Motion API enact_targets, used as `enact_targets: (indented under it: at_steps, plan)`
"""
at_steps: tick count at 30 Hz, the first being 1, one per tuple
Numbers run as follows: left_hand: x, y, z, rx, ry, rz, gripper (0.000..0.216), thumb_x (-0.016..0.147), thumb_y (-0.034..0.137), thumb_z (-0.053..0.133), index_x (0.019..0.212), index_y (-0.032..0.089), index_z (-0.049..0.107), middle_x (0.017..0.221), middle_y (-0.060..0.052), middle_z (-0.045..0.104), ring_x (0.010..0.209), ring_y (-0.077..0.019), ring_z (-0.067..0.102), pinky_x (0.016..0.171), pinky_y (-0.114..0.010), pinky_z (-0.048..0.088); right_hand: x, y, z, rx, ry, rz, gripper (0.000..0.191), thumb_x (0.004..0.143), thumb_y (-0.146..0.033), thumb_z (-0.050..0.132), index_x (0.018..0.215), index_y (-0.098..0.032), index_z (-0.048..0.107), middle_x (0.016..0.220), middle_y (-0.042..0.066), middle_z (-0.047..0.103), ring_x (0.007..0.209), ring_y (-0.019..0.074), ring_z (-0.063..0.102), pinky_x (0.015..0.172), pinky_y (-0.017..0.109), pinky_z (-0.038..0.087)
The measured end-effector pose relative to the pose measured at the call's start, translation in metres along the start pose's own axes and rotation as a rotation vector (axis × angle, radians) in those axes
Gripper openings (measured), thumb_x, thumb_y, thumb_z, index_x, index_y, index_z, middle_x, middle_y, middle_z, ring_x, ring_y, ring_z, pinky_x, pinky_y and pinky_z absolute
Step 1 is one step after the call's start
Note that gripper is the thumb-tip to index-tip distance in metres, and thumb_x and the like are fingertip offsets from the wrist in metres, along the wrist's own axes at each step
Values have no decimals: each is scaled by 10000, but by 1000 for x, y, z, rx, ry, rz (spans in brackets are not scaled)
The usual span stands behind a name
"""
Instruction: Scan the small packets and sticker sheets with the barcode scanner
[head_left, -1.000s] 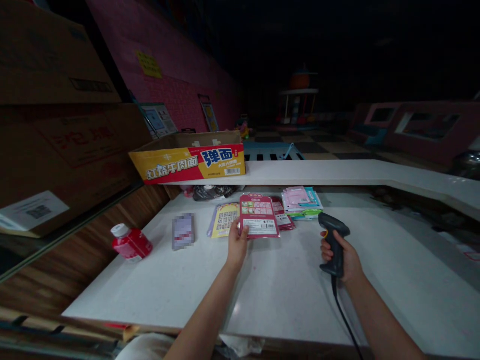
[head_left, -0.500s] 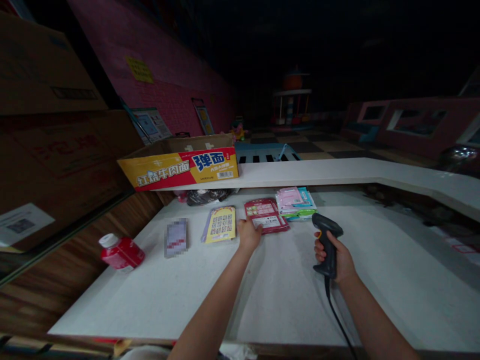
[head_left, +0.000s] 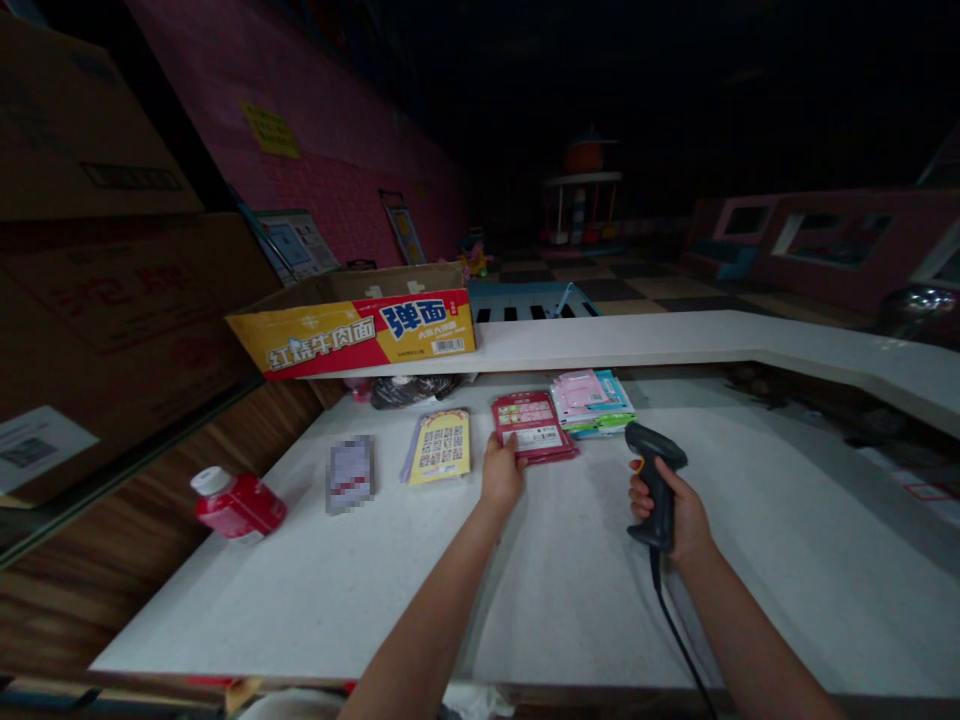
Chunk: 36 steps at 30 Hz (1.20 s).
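My left hand (head_left: 501,474) rests at the near left corner of a stack of red packets (head_left: 534,425) lying flat on the white counter (head_left: 570,580), fingers curled around the top packet's edge. My right hand (head_left: 679,513) is wrapped round the grip of a black barcode scanner (head_left: 654,470), held upright just right of the red packets, its cable (head_left: 679,640) trailing toward me. Behind the red stack lies a pile of pink and teal packets (head_left: 592,398). A yellow packet (head_left: 442,446) lies to the left of my left hand.
A small blurred card (head_left: 350,473) and a red bottle with a white cap (head_left: 236,505) lie at the left. A yellow and red noodle carton (head_left: 360,320) stands on the raised white ledge (head_left: 675,345). Brown cardboard boxes (head_left: 97,250) are stacked at far left.
My left hand lowered the raised red packet onto the red stack and now stays at its corner. The scanner hand has hardly moved.
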<state>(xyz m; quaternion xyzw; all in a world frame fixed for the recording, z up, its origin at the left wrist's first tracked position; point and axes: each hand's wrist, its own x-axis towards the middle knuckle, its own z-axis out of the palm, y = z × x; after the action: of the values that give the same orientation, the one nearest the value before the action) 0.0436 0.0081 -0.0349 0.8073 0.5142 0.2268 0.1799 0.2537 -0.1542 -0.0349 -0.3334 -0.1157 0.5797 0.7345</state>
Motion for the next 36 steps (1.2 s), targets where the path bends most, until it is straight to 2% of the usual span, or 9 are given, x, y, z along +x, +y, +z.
enact_targets:
  at_steps: [4, 7, 12, 14, 17, 20, 22, 31, 36]
  plan:
    - [-7, 3, -3, 46, 21, -29, 544, 827, 185, 597, 1356, 81, 524, 1515, -241, 367, 1431, -358, 333, 1160, -442, 309, 0, 0, -1, 13, -1, 1, 350, 676, -407, 820, 855, -154, 660, 546, -45, 508, 426, 56, 414, 370, 153, 379]
    - [-12, 5, -9, 84, 30, 0, 561, 828, 197, 603, 1368, 83, 508, 1526, -247, 343, 1454, -371, 276, 1162, -467, 291, 0, 0, -3, 21, -5, 4, 340, 689, -398, 810, 869, -155, 655, 554, -43, 511, 431, 56, 416, 374, 151, 382]
    - [-19, -4, -39, 194, 109, 21, 432, 873, 243, 555, 1292, 138, 575, 1451, -190, 439, 1384, -311, 385, 1125, -413, 324, 0, 1, -8, 36, -3, 30, 333, 695, -375, 801, 891, -159, 640, 563, -43, 513, 433, 61, 424, 376, 159, 391]
    - [-22, -13, -56, 277, 149, -50, 401, 884, 265, 540, 1267, 154, 589, 1378, -175, 496, 1302, -294, 452, 1086, -404, 348, -1, 1, -9, 43, -3, 35, 335, 691, -358, 803, 898, -154, 636, 565, -42, 511, 434, 61, 428, 379, 159, 392]
    - [-27, -31, -78, 410, 195, -253, 451, 871, 392, 566, 1254, 153, 582, 1260, -190, 556, 1206, -329, 484, 987, -441, 393, -3, 1, -8, 47, 4, 33, 326, 692, -344, 797, 900, -155, 632, 565, -40, 511, 435, 63, 431, 379, 162, 395]
    - [-32, -46, -91, 462, 163, -463, 597, 814, 577, 590, 1208, 129, 591, 1169, -208, 581, 1152, -366, 497, 905, -454, 412, -4, 2, -8, 40, 12, 31, 320, 693, -339, 792, 901, -155, 633, 563, -38, 513, 437, 66, 431, 377, 165, 398]
    - [-34, -52, -95, 466, 139, -525, 659, 783, 645, 590, 1189, 126, 595, 1160, -208, 578, 1139, -371, 503, 888, -449, 413, -4, 2, -8, 39, 16, 27, 324, 688, -337, 795, 899, -150, 635, 563, -37, 514, 437, 64, 431, 377, 164, 398]
    - [-33, -58, -107, 437, 138, -521, 692, 708, 646, 676, 1173, 142, 582, 1188, -224, 553, 1137, -394, 518, 877, -446, 423, -6, 3, -8, 64, 14, 24, 326, 674, -326, 810, 900, -165, 639, 571, -39, 512, 438, 71, 432, 378, 179, 415]
    - [-29, -68, -110, 413, 200, -491, 627, 652, 607, 742, 1060, 149, 611, 1131, -207, 594, 1078, -356, 575, 895, -421, 435, -5, 2, -9, 54, 17, 16, 341, 658, -329, 825, 893, -166, 640, 576, -38, 504, 437, 73, 424, 374, 181, 414]
